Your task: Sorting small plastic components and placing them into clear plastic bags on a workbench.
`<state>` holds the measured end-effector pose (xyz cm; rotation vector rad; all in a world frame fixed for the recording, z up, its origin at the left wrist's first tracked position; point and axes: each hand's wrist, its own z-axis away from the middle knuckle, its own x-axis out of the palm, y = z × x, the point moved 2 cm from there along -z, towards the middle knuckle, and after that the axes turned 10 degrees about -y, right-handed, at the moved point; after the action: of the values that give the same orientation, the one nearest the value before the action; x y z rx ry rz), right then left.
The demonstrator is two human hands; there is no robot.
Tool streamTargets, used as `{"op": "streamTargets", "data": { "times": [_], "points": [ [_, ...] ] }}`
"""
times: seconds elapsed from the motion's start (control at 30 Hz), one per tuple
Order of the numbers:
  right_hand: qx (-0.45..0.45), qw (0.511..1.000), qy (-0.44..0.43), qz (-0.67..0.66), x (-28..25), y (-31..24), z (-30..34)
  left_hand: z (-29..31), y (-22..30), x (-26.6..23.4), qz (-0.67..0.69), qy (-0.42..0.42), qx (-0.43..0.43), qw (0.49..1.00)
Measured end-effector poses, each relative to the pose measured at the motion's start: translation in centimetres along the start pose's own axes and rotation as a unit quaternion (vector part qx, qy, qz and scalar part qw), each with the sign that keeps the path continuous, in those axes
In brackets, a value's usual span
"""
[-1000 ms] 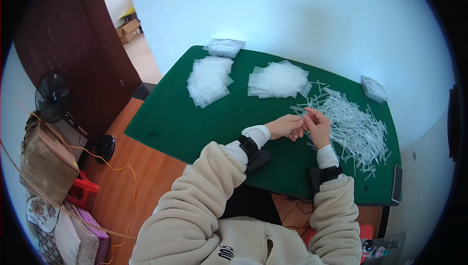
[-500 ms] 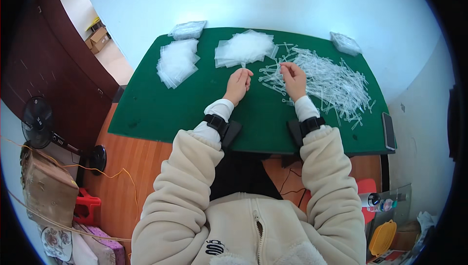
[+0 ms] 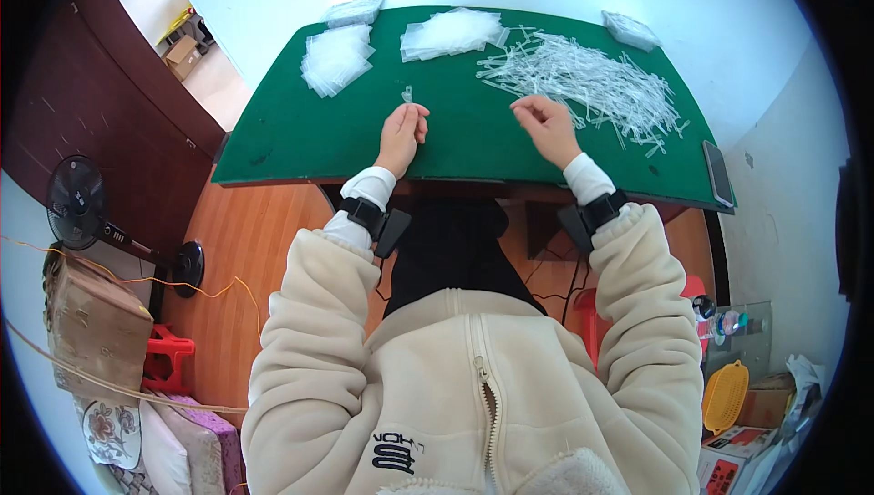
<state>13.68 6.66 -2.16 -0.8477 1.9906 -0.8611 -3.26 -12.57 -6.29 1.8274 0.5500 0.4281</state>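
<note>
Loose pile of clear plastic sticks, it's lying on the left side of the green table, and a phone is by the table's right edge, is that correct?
Not quite: the head view shows the loose pile of clear plastic sticks on the right side of the green table, beyond the right hand. The phone is by the table's right edge, as you said.

You have two hands (image 3: 401, 135) (image 3: 548, 128) mid-frame, with at least one clear piece (image 3: 407, 94) in the left; two bag piles (image 3: 337, 60) (image 3: 452, 33) in the upper half; two wrapped packs (image 3: 353, 11) (image 3: 630, 30) near the top; one heap of clear sticks (image 3: 587, 81), uncountable, upper right; one phone (image 3: 717, 173), right.
</note>
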Motion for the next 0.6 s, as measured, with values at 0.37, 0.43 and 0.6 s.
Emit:
{"op": "streamTargets", "data": {
  "times": [0.37,0.43,0.6],
  "points": [
    [0.014,0.912,-0.397,0.103,11.4,3.8,15.5,0.4,0.6,-0.3,-0.071,0.062,0.04,0.995],
    [0.052,0.891,-0.436,0.116,15.0,9.3,16.2,1.3,0.3,-2.2,-0.079,0.064,0.028,0.994],
    [0.186,0.819,-0.518,0.162,20.0,31.2,25.6,-3.5,-0.2,3.0,-0.036,-0.11,-0.079,0.99]
  ]
}}
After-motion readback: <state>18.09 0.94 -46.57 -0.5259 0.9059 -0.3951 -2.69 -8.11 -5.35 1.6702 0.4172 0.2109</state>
